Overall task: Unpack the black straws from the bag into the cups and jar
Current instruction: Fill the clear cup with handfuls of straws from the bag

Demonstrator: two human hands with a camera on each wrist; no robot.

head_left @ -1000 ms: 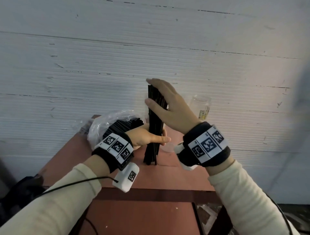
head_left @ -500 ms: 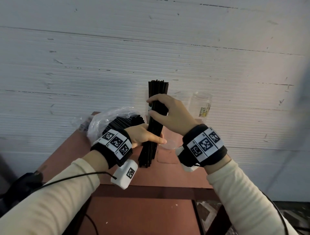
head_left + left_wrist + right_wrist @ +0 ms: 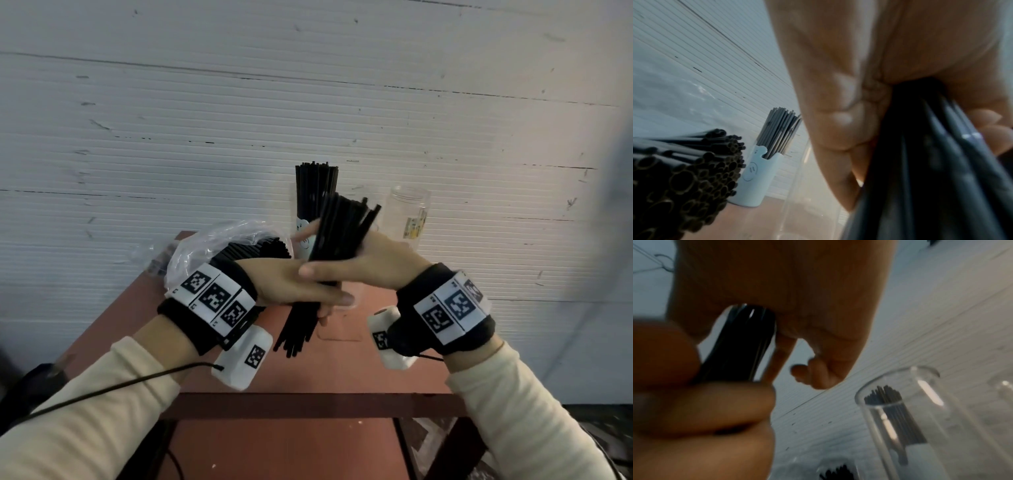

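Gripping one tilted bundle of black straws (image 3: 337, 236) between them, both hands, left hand (image 3: 287, 281) and right hand (image 3: 370, 263), curl around it. Behind them a white cup (image 3: 754, 177) stands packed with straws; beside the left hand lies the clear plastic bag (image 3: 212, 246), still holding many; beyond the right hand stands a clear jar (image 3: 409, 214).

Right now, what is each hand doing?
Left hand: grips the bundle of black straws.
Right hand: grips the same bundle, higher up.

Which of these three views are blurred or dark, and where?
Head view: mostly sharp, soft at the right edge. Left wrist view: the held straws and left hand are blurred. Right wrist view: dim, right hand out of focus.
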